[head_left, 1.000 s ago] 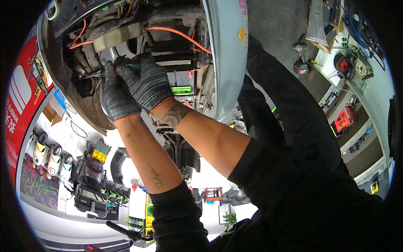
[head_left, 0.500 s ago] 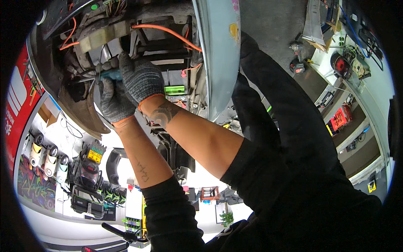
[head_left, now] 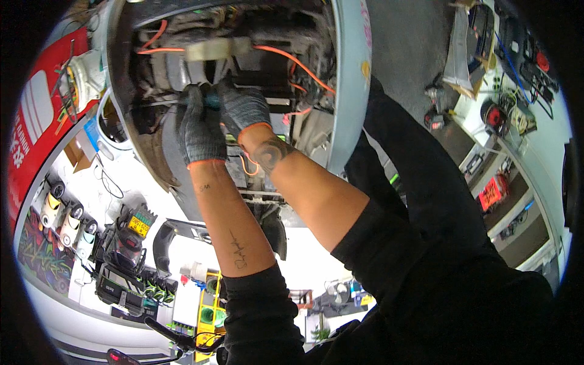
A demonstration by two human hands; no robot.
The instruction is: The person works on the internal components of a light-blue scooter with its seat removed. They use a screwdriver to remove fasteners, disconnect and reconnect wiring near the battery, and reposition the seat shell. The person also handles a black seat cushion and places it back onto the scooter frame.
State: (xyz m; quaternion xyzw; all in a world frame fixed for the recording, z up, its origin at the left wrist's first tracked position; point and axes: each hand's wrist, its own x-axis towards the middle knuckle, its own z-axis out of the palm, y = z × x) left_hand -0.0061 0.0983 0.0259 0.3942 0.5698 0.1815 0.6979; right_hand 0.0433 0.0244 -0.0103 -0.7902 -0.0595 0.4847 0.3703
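Both my hands wear dark grey knit gloves with orange cuffs and reach into the open body of a small vehicle. My left hand is closed, its fingers up against a small teal object. My right hand is closed at the other side of that object, right beside the left. Gloves and shadow hide most of the object, so its kind cannot be made out. Just above my fingers is a pale yellowish block, with an orange cable running from its right side.
A dark curved panel borders the opening on the left. Toward the right lie a cordless power tool on the floor and a workbench with shelves. Small model cars and black cases stand at the lower left.
The view has shifted, so the vehicle opening and both hands appear farther right. My left hand is straighter and more upright, and my hands are less overlapped. The teal object stays between them.
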